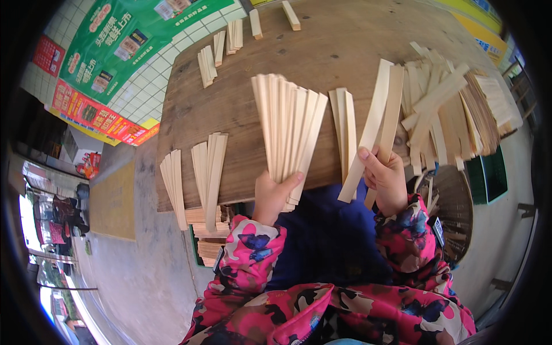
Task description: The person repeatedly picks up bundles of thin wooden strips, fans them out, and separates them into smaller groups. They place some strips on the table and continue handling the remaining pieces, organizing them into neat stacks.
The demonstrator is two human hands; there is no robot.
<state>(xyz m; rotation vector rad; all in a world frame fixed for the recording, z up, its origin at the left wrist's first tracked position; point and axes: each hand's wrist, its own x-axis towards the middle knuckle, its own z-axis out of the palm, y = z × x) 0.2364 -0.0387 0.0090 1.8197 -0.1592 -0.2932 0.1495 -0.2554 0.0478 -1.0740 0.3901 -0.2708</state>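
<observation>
My left hand [276,193] is closed around the lower end of a fanned bundle of thin wooden strips [288,129] that spreads upward over the wooden table. To its right, my right hand [386,174] pinches a pair of wooden strips [374,116] between thumb and fingers; they cross near the fingertips. Between the hands, a small group of strips [343,125] lies at the near table edge. Right of my right hand is a large loose heap of wooden strips [437,108]. Two small fanned groups [172,185] [211,172] overhang the near edge at the left.
The wooden table [241,112] has several small strip groups [234,36] along its far left side. Beneath its near left edge are stacked strips in a green crate [210,248]. A round basket [457,211] with strips stands below right, beside a dark green container [488,177].
</observation>
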